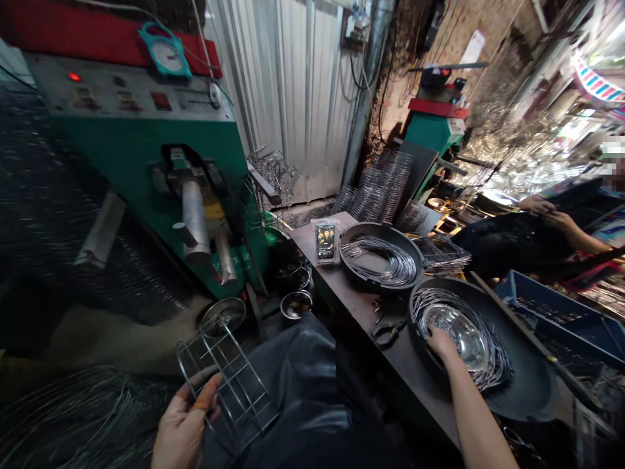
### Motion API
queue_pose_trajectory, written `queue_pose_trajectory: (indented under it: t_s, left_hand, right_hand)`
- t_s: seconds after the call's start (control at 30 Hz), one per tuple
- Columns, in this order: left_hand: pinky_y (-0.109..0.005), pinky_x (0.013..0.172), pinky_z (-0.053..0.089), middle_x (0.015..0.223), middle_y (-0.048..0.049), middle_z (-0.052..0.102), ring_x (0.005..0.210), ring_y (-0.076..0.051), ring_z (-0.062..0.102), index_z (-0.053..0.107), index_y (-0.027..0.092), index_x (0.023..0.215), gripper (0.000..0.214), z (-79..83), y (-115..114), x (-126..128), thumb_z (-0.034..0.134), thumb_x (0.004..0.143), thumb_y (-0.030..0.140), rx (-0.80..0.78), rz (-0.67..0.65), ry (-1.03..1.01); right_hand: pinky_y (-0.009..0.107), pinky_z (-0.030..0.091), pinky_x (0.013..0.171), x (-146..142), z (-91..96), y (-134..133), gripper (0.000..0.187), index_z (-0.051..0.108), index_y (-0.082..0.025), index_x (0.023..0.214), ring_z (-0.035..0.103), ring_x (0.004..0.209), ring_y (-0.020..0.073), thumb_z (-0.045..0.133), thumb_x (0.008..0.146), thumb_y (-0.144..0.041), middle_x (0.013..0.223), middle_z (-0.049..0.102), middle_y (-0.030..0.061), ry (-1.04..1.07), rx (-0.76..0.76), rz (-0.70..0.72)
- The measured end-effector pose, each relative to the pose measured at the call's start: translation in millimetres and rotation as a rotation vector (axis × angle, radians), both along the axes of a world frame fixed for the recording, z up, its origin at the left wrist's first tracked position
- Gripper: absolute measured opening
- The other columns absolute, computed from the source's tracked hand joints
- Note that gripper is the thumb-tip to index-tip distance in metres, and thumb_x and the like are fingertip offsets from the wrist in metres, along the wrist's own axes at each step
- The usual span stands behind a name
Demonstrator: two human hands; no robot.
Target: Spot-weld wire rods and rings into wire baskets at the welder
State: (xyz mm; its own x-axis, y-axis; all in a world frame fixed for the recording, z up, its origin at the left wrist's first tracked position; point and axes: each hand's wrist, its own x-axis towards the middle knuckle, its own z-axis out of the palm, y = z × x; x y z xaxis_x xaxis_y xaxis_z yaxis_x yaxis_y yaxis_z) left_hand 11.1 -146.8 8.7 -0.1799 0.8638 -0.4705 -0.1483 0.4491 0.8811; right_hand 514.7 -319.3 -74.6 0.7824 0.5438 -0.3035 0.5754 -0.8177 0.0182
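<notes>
Two hands work at a dark steel bench. At near left, the left hand pinches the lower edge of a welded wire rack between thumb and fingers, holding it up in the air. The open grid looks light and stiff, easiest to hold by its outer bars. At near right, the right hand rests on a shiny steel bowl among wire rings in a wide black pan; its fingers are hidden, so whether it grips cannot be told. The thin rings look springy and prone to tangling. Farther along, a second black pan holds more wire hoops.
</notes>
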Motion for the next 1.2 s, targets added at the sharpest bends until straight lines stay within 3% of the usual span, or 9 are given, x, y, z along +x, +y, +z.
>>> queue_pose_trajectory:
  t_s: [0.13, 0.33, 0.57, 0.8, 1.03, 1.2]
  left_hand:
    - [-0.019, 0.044, 0.041, 0.068, 0.0025, 0.060, 0.052, -0.008, 0.048, 0.063, 0.019, 0.083, 0.057, 9.7, -4, -1, 0.078, 0.030, 0.037, -0.013, 0.022, -0.007]
    - [-0.018, 0.044, 0.040, 0.063, 0.0035, 0.058, 0.051, -0.007, 0.046, 0.063, 0.020, 0.084, 0.056, 16.4, -5, 2, 0.077, 0.032, 0.036, -0.023, 0.000, 0.002]
    - [-0.018, 0.048, 0.043, 0.073, 0.0020, 0.062, 0.057, -0.009, 0.050, 0.064, 0.021, 0.083, 0.053, 10.6, -6, 1, 0.077, 0.033, 0.033, -0.021, 0.004, 0.022]
    - [-0.019, 0.051, 0.045, 0.076, 0.0022, 0.063, 0.059, -0.010, 0.052, 0.063, 0.021, 0.083, 0.048, 13.9, -6, 6, 0.073, 0.037, 0.032, -0.010, -0.028, 0.035]
    - [-0.016, 0.052, 0.044, 0.078, 0.0031, 0.063, 0.062, -0.009, 0.054, 0.064, 0.023, 0.085, 0.046, 2.7, -8, -1, 0.074, 0.041, 0.028, 0.032, -0.035, -0.010]
    - [-0.017, 0.051, 0.046, 0.076, 0.0044, 0.064, 0.057, -0.009, 0.054, 0.063, 0.026, 0.087, 0.053, -18.9, -5, -17, 0.078, 0.036, 0.028, -0.038, -0.049, -0.012]
  right_hand:
    - [0.033, 0.043, 0.078, -14, 6.4, 4, 0.033, 0.055, -0.012, 0.112, 0.058, 0.104, 0.0281, 0.040, 0.083, -0.017, 0.113, 0.061, 0.0184, -0.022, -0.066, 0.028]
    - [0.032, 0.042, 0.081, -18, 9.9, -1, 0.046, 0.041, -0.012, 0.128, 0.057, 0.106, 0.0259, 0.044, 0.082, -0.020, 0.122, 0.055, 0.0166, -0.088, 0.037, 0.053]
    - [0.027, 0.043, 0.080, -1, 13.9, -13, 0.036, 0.059, -0.015, 0.113, 0.059, 0.101, 0.0225, 0.047, 0.084, -0.031, 0.110, 0.064, 0.0122, -0.005, 0.130, 0.035]
    - [0.028, 0.043, 0.079, -7, 8.8, -12, 0.036, 0.057, -0.017, 0.115, 0.060, 0.101, 0.0240, 0.052, 0.081, -0.026, 0.110, 0.064, 0.0132, -0.031, 0.054, 0.005]
    - [0.028, 0.043, 0.077, -2, 19.0, 8, 0.038, 0.054, -0.014, 0.118, 0.059, 0.103, 0.0245, 0.051, 0.082, -0.024, 0.114, 0.062, 0.0153, -0.001, -0.075, 0.026]
    - [0.030, 0.043, 0.076, 5, 39.4, 16, 0.031, 0.061, -0.014, 0.107, 0.059, 0.101, 0.0272, 0.053, 0.081, -0.029, 0.112, 0.062, 0.0158, 0.010, -0.061, 0.026]
